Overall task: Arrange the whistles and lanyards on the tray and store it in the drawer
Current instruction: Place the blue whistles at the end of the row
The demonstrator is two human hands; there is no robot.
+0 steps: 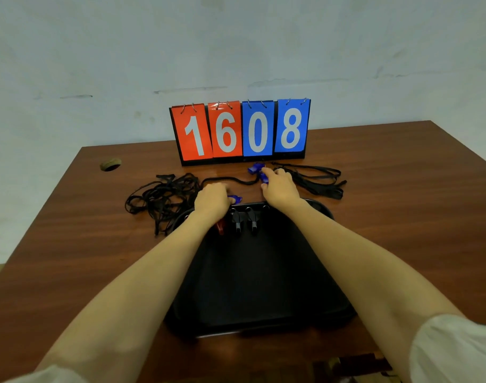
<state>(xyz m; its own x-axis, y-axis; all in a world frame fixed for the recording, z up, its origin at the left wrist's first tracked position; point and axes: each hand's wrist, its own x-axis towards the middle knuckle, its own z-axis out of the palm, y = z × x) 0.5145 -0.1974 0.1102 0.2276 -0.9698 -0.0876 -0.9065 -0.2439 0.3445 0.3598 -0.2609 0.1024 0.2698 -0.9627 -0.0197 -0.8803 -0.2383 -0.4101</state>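
A black tray (258, 286) lies on the brown table in front of me. Two black whistles (244, 219) and a red whistle (220, 226) sit at its far edge. My left hand (211, 200) is just beyond that edge, closed on a blue whistle (235, 199). My right hand (280, 186) rests further right, fingers on another blue whistle (264, 176). A third blue whistle (255, 167) lies just behind it. A black cord (230, 179) runs between my hands. Tangled black lanyards (161, 200) lie at the left, and folded lanyards (319, 181) at the right.
A flip scoreboard (240, 131) reading 1608 stands at the back of the table against a pale wall. A round cable hole (110, 164) is at the table's back left. A dark brown object (355, 367) shows at the near edge.
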